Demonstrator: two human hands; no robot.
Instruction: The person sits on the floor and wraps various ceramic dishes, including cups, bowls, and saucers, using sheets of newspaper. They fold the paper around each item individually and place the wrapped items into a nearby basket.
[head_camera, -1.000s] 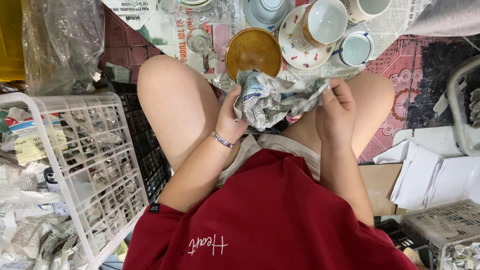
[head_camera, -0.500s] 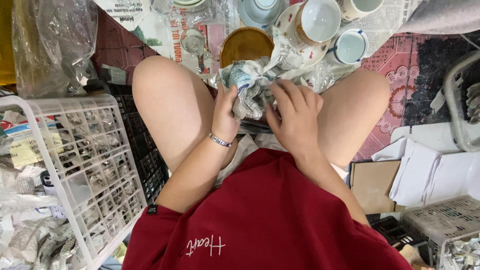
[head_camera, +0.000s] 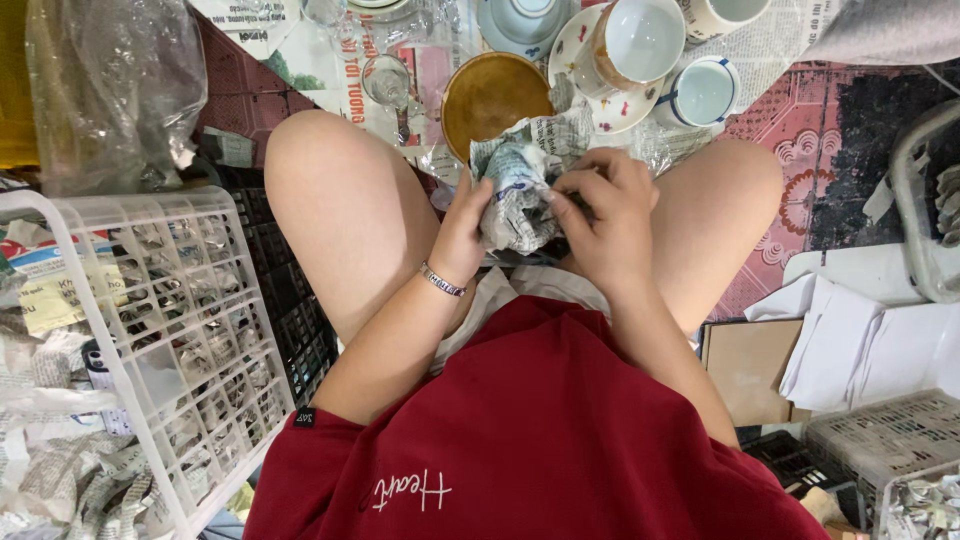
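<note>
Seen from above, over a red T-shirt (head_camera: 540, 440) and two bare knees. Between the knees, just above the lap, a crumpled newspaper bundle (head_camera: 518, 185), grasped from both sides. Left hand (head_camera: 462, 225) closed on its left edge, thumb pressed on the paper, a thin bracelet (head_camera: 441, 281) on the wrist. Right hand (head_camera: 608, 215) clenched over the right and front part, fingers curled into the folds. Whatever is inside the wrapping fully hidden; impossible to tell its shape.

Just beyond the bundle, on spread newspaper, a brown saucer (head_camera: 492, 92), its lower rim covered by the paper. Beside it a white cup (head_camera: 640, 40) on a flowered saucer, and a small blue-rimmed cup (head_camera: 704, 92). More crockery cut off at the top edge. At left a white plastic basket (head_camera: 150, 330), holding paper-wrapped pieces, hard to make out through the grid.
</note>
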